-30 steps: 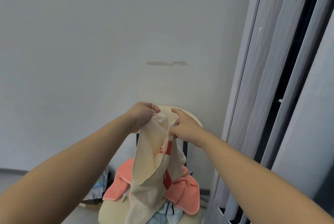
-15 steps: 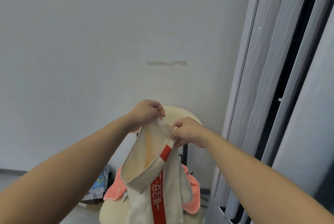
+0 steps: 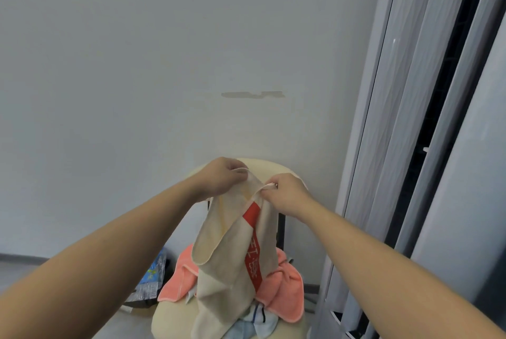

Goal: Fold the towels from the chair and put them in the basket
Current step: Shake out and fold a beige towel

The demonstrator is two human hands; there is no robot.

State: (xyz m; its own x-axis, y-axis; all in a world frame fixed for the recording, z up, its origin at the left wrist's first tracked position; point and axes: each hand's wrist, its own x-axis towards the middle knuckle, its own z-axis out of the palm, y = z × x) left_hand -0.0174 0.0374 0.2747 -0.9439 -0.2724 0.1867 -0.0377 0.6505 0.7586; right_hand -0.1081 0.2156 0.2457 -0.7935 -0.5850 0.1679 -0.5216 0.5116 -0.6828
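A beige cloth towel with a red stripe [image 3: 224,278] is pinched at its top edge by the left hand [image 3: 221,177] and the right hand [image 3: 284,193], close together. Its long axis is seen hanging straight down over the cream padded chair [image 3: 169,319].

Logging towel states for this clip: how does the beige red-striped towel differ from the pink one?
The beige towel hangs held up, pinched at its top by the left hand and right hand; the pink towel lies crumpled on the chair. The beige towel has a printed red stripe; the pink towel looks plain. Neither is neatly folded.
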